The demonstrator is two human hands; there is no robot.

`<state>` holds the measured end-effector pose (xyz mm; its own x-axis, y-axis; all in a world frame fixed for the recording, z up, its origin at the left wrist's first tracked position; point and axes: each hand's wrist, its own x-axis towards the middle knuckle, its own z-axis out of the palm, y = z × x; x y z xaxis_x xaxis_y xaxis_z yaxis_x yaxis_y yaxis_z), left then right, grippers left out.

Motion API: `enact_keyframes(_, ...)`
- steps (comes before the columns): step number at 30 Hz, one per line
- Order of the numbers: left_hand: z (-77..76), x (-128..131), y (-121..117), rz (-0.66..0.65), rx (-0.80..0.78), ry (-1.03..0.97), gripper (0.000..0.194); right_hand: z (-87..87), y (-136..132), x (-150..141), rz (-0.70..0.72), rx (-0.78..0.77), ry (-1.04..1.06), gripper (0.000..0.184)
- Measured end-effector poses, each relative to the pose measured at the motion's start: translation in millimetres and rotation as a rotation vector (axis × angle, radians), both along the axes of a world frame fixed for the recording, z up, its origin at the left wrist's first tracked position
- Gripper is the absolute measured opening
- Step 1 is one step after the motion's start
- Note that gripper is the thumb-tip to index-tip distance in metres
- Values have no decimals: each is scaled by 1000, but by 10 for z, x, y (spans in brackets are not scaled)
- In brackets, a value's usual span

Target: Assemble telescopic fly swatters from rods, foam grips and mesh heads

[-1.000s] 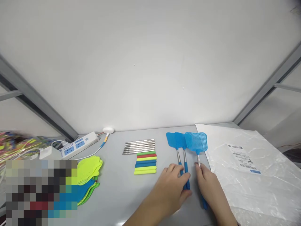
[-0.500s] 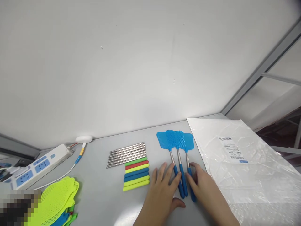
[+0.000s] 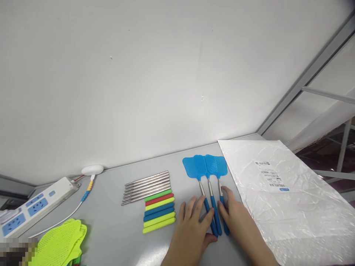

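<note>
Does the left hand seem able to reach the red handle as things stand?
Probably yes: the left hand is close by, and nothing covers the red handle, though a green handle lies beside it.

I see blue fly swatters (image 3: pixel 213 202) with perforated plastic heads (image 3: pixel 213 165), shiny metal shafts (image 3: pixel 210 187) and smooth, matt-looking handles (image 3: pixel 216 216); polished metal rods (image 3: pixel 146 187); a smooth grey bench (image 3: pixel 113 221) catching glare; and glossy, crinkled plastic packaging (image 3: pixel 291 210).
</note>
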<state>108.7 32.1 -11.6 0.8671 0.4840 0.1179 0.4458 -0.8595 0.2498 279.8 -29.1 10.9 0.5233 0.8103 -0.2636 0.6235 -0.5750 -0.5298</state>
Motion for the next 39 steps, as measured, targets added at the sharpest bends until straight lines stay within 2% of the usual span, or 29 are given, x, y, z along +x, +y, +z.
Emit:
enact_keyframes(13,4,7,40,-19,-4,34,63,-42,-18,-59,16,14,-11,46)
enact_keyframes(21,24,57,16,-76,-4,34,83,-29,-15,-33,32,36,21,48)
enact_keyframes(28,49,113,8,-75,0,54,75,-24,4,-11,26,35,13,49)
enact_keyframes(39,69,97,-19,-50,-52,48,75,-70,35,42,40,33,43,49)
